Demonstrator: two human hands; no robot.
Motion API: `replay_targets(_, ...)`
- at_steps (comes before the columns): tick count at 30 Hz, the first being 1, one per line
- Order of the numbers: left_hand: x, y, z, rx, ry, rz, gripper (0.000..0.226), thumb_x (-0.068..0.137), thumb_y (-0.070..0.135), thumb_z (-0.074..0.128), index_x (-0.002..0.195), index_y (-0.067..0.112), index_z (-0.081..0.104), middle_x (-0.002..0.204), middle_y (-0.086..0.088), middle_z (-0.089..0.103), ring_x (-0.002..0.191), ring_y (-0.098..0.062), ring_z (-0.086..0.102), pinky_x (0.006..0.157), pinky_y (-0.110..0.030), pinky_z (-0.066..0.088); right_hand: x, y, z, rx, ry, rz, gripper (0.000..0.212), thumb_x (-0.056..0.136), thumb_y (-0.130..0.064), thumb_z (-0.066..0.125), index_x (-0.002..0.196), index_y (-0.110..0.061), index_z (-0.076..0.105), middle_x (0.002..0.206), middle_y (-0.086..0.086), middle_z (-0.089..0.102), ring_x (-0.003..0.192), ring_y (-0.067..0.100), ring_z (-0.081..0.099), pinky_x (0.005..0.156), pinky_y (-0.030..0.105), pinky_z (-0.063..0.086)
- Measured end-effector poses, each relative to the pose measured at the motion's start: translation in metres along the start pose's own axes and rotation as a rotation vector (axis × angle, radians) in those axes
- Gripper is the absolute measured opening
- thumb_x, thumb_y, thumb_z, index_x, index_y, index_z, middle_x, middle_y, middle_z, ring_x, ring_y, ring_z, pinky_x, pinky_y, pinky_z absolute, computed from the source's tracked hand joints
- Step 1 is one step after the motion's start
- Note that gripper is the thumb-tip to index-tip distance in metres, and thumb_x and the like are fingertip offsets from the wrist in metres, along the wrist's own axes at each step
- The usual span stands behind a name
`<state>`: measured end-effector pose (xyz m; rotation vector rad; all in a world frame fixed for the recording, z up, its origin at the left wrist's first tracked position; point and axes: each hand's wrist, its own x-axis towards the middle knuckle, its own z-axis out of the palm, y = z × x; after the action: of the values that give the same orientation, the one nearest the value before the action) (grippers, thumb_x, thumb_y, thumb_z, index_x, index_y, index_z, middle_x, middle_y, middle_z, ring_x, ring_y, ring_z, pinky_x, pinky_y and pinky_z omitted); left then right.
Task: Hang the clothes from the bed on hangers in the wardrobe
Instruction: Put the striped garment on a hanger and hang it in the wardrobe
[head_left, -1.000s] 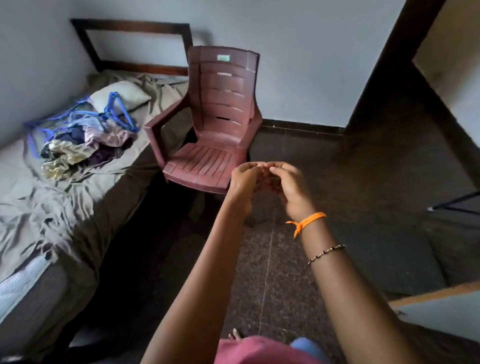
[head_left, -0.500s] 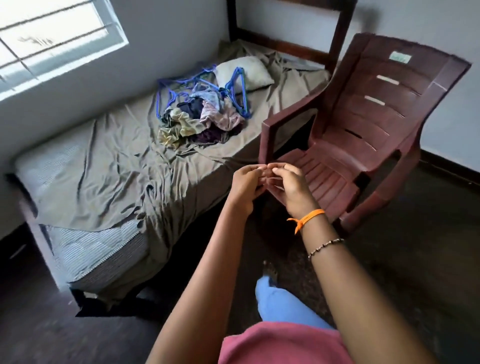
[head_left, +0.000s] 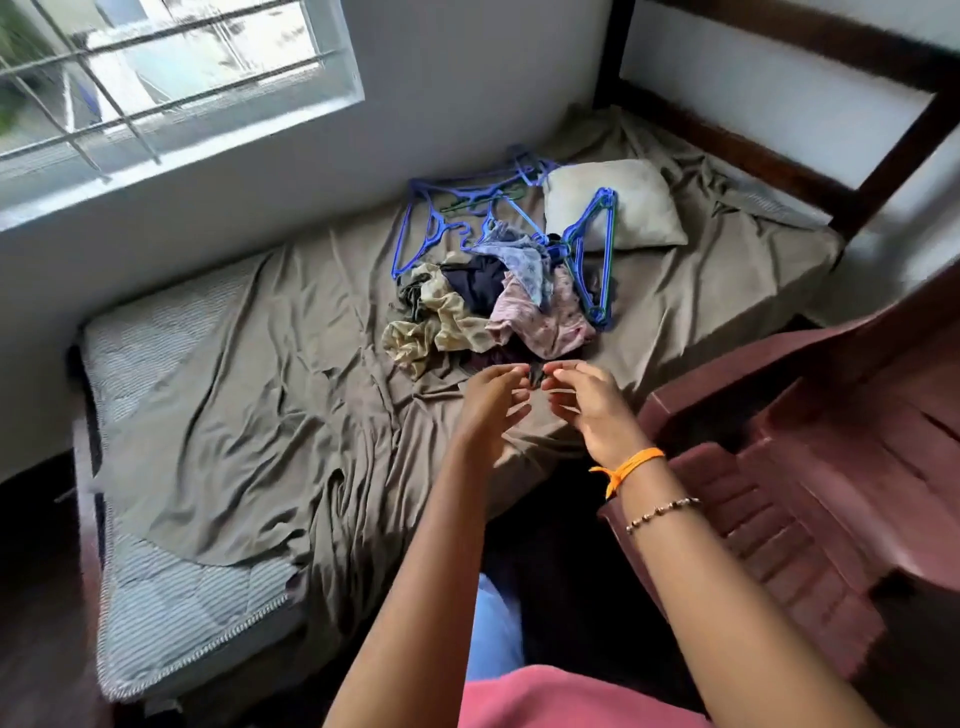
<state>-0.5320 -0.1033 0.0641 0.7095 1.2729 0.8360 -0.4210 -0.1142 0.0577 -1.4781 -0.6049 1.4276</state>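
Daylight enters through the barred, overexposed window (head_left: 156, 78) at upper left; floor corners lie in shadow; edges bend and blur slightly.

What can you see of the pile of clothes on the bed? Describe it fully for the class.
The pile of clothes is a crumpled heap of soft fabric: a yellowish piece at the left, dark navy in the middle, pale blue above, pink patterned cloth at the right. It lies on the wrinkled olive bedsheet, just in front of the pillow. Blue hangers lie behind, beside and partly over it. Neither hand touches it.
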Motion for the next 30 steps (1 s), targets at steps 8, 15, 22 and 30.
replay_targets(8, 0.172, 0.074, -0.003, 0.046, -0.037, -0.088, 0.020, 0.096, 0.009, 0.048, 0.079, 0.015, 0.057, 0.067, 0.001, 0.046, 0.056, -0.008, 0.041, 0.047, -0.013, 0.034, 0.166, -0.044, 0.040, -0.058, 0.018, 0.090, 0.026, 0.096, -0.002, 0.040, 0.079, -0.013, 0.056, 0.061, 0.000, 0.057, 0.045, 0.004, 0.051, 0.049, 0.014, 0.038)
replay_targets(15, 0.278, 0.097, 0.014, 0.157, -0.063, -0.222, 0.019, 0.097, 0.010, 0.047, 0.083, 0.018, 0.057, 0.064, 0.007, 0.054, 0.062, -0.007, 0.048, 0.058, -0.016, 0.037, 0.308, -0.051, 0.037, -0.145, 0.127, 0.107, 0.024, 0.095, 0.006, 0.036, 0.091, -0.007, 0.056, 0.075, 0.005, 0.060, 0.045, -0.003, 0.052, 0.044, 0.009, 0.040)
replay_targets(22, 0.347, 0.084, 0.016, 0.187, 0.054, -0.328, 0.012, 0.096, 0.013, 0.050, 0.088, 0.016, 0.059, 0.075, 0.002, 0.054, 0.062, -0.007, 0.048, 0.057, -0.016, 0.039, 0.428, -0.043, 0.030, -0.225, 0.061, 0.302, 0.049, 0.098, 0.003, 0.030, 0.145, -0.006, 0.022, 0.129, 0.007, 0.036, 0.088, 0.024, 0.054, 0.075, 0.032, 0.046)
replay_targets(30, 0.387, 0.081, 0.026, 0.163, 0.120, -0.398, 0.012, 0.096, 0.012, 0.049, 0.090, 0.015, 0.059, 0.074, 0.003, 0.054, 0.061, -0.007, 0.047, 0.060, -0.017, 0.039, 0.513, -0.018, 0.023, -0.562, 0.151, 0.413, 0.017, 0.080, -0.018, 0.069, 0.084, -0.008, 0.056, 0.092, 0.012, 0.056, 0.079, 0.023, 0.051, 0.056, 0.029, 0.039)
